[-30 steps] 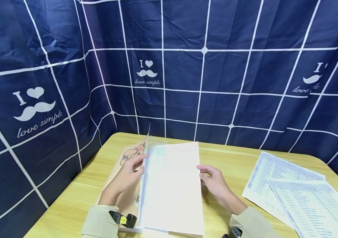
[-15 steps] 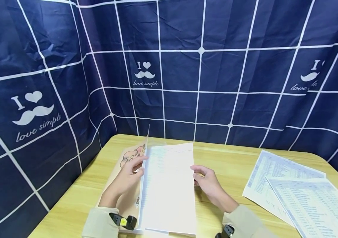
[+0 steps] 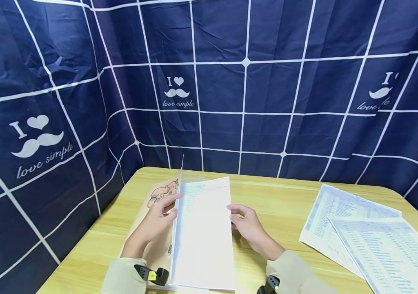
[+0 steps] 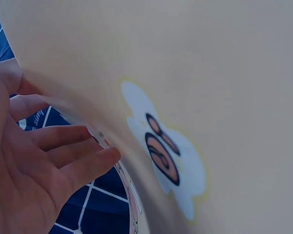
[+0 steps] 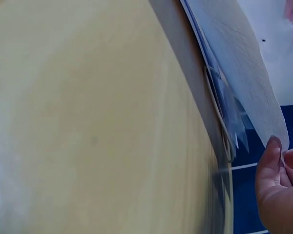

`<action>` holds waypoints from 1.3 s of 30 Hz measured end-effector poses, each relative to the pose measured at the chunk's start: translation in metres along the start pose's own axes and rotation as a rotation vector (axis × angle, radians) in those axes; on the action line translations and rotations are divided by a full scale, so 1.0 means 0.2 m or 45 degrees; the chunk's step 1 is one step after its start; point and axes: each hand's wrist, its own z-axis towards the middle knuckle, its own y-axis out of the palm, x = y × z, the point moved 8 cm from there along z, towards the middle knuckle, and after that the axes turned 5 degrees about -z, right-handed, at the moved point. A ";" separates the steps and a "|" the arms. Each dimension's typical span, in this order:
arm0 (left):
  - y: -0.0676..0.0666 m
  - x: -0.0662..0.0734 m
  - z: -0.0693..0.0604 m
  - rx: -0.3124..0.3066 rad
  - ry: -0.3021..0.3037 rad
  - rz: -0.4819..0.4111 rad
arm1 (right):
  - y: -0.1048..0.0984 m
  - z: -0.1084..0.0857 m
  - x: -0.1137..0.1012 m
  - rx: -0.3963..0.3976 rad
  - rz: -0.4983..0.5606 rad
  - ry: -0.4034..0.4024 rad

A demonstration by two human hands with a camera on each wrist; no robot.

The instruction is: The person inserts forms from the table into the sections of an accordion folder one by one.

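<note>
Paper (image 3: 205,245) pinched by its right edge over an open folder (image 3: 159,249), toward the worktop's (image 3: 267,192) left edge.
Beige sleeves (image 3: 122,273) with black wrist cameras (image 3: 162,276) come nearest. The right hand (image 3: 248,226) nips the paper narrowly between thumb and finger; the left hand (image 3: 155,216) holds the raised tan cover (image 4: 224,53) by its edge, fingers loosely bent. A clear plastic pocket (image 5: 227,114) shows beneath the paper. Two printed sheets (image 3: 392,253) overlap near the worktop's right edge; past its far edge hangs blue cloth (image 3: 223,90).

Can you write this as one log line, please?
left hand: holds tan cover, tilted | right hand: pinches edge of white sheet | two printed sheets: overlapping on table, right side
</note>
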 end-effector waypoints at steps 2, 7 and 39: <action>0.00 0.00 0.00 0.003 0.007 0.001 | 0.02 0.00 -0.01 -0.012 0.004 -0.005; 0.00 0.01 0.00 0.015 0.019 0.006 | 0.04 0.01 -0.02 -0.027 -0.031 -0.013; 0.00 -0.01 0.00 -0.003 -0.026 -0.023 | 0.04 0.04 -0.01 0.024 -0.087 0.000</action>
